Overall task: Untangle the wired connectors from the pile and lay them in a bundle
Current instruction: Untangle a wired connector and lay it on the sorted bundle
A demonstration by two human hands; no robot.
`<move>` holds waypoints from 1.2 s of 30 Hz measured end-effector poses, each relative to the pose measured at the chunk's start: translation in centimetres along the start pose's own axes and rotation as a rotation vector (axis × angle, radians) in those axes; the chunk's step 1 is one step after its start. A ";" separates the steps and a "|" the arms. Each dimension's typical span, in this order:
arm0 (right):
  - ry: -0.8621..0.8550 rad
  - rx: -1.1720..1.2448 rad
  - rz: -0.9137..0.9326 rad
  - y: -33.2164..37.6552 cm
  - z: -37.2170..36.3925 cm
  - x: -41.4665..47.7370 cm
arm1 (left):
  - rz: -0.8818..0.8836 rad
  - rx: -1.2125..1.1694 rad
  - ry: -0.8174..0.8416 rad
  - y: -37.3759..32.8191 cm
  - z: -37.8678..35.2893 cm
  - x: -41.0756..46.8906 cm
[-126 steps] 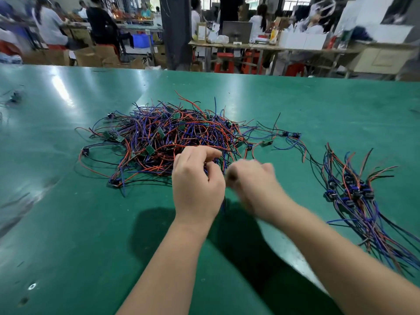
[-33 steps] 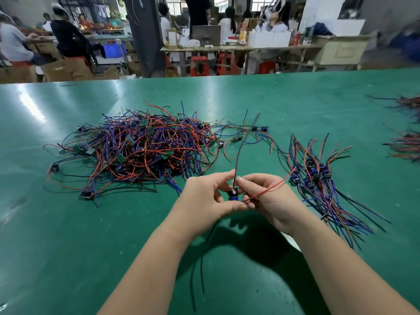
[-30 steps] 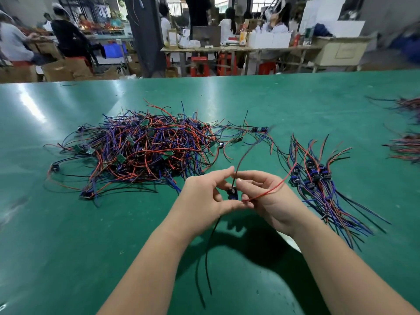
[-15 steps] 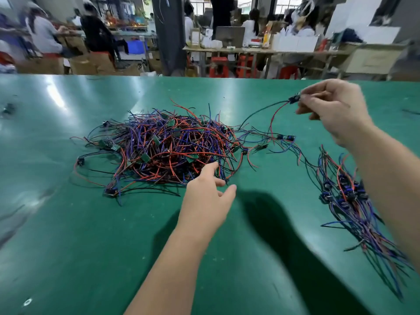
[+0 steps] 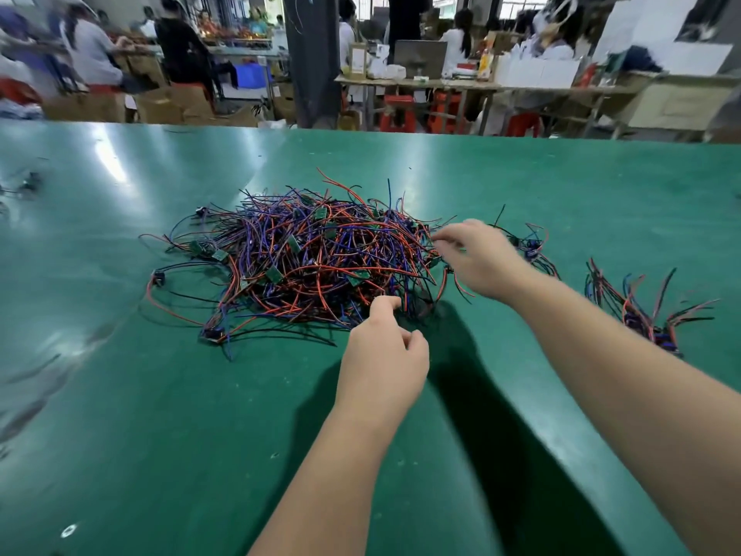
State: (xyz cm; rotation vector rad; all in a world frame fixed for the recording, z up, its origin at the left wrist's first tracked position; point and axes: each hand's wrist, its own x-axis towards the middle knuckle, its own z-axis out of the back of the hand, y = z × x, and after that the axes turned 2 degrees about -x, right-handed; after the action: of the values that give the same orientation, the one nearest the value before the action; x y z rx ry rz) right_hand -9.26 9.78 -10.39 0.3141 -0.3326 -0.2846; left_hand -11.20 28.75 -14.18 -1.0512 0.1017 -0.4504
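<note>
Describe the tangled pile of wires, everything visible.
The pile is a loose, low heap of thin red, blue, purple and black insulated wires, with small green rectangular pieces and dark connectors scattered through it. It lies on the green table, with strands straggling out to the left. The right hand reaches into its right edge, fingers blurred. The left hand sits at its near edge.

No text, label, brand or number can be read. The white boxes and brown carton, far beyond the right hand, are too blurred.
</note>
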 end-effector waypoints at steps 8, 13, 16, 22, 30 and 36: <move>0.092 -0.098 0.102 5.2 -3.4 -1.4 | -0.003 0.047 0.005 0.1 -0.3 0.0; -0.126 0.021 0.084 6.2 -1.7 -3.6 | 0.024 0.036 -0.047 0.2 -0.3 0.6; -0.323 0.164 0.146 6.8 -0.2 -6.8 | 0.148 -0.424 -0.148 -0.8 0.0 0.9; -0.128 0.425 0.156 5.0 0.7 -13.8 | 0.299 -1.137 0.024 -2.4 0.9 0.4; 0.055 1.061 -0.227 0.6 0.0 -15.4 | -0.030 -0.757 0.354 -3.6 -1.1 -2.4; -0.318 0.121 -0.278 -2.9 0.9 -14.9 | -0.028 -0.583 0.433 -3.1 -1.8 -2.8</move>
State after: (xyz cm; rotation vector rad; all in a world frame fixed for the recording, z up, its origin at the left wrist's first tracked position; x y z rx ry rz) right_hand -23.73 11.74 -14.66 0.4366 -0.6229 -0.5923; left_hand -15.21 27.13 -12.81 -1.5104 0.6339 -0.6921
